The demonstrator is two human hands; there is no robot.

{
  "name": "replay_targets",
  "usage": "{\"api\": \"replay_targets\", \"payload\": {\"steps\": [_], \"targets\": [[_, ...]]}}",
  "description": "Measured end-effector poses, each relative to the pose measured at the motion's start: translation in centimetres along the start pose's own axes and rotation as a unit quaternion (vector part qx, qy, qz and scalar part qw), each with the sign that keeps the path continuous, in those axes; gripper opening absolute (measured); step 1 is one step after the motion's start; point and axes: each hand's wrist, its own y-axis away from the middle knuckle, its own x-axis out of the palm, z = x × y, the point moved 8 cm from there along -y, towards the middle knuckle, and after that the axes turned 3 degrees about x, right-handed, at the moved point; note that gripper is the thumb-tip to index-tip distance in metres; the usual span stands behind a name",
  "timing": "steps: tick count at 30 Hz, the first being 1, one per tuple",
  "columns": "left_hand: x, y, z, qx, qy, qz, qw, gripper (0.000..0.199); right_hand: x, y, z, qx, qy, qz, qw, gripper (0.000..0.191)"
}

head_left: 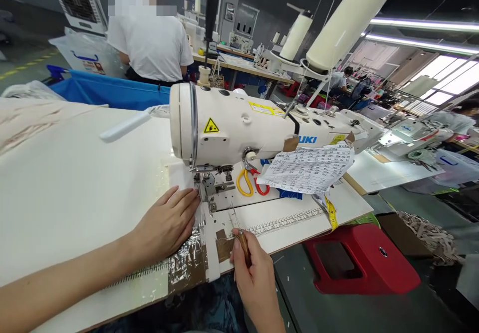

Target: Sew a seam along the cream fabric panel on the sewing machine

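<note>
My left hand (170, 221) lies flat with outstretched fingers on the table just left of the sewing machine's presser foot (202, 186), its fingertips by a narrow white strip (212, 253). That strip runs from the foot to the table's front edge. A wooden-handled awl (244, 248) is gripped in my right hand (254, 278), its thin metal tip pointing up toward the machine bed. Above both hands stands the white sewing machine (224, 123). Scissors with yellow and red handles (245, 182) lie on its bed, behind the awl.
A handwritten paper (310, 168) hangs from the machine's front. Brown tape (187, 263) and a printed ruler (288, 222) mark the table's front. A red stool (370, 258) stands at right. Behind the machine are a blue cloth bin (116, 88) and a person in white (149, 44).
</note>
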Motion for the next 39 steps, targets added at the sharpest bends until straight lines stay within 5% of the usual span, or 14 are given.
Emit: {"api": "replay_targets", "payload": {"steps": [7,22,28,31,34,39], "targets": [[-0.3,-0.1,-0.1,-0.02,0.023,0.02,0.999,0.045,-0.1,0.0,-0.3,-0.021,0.015,0.011,1.0,0.04],[0.6,-0.1,0.3,-0.055,0.056,0.051,0.996,0.043,-0.7,1.3,-2.4,0.08,-0.018,-0.1,0.992,0.06],[1.3,-0.2,1.1,-0.063,0.055,0.05,0.995,0.044,-0.4,0.9,-1.2,0.075,-0.015,-0.119,0.99,0.066],[1.1,-0.5,1.7,-0.073,0.074,0.046,0.994,0.039,0.7,0.0,0.2,0.0,-0.002,-0.092,0.996,0.053],[1.1,-0.8,2.3,-0.079,0.094,0.055,0.991,0.029,2.6,-0.9,2.8,-0.143,0.037,-0.051,0.988,0.032],[1.4,-1.0,2.7,-0.078,0.112,0.069,0.988,0.028,5.7,-1.2,7.5,-0.348,0.139,-0.024,0.927,0.023]]}}
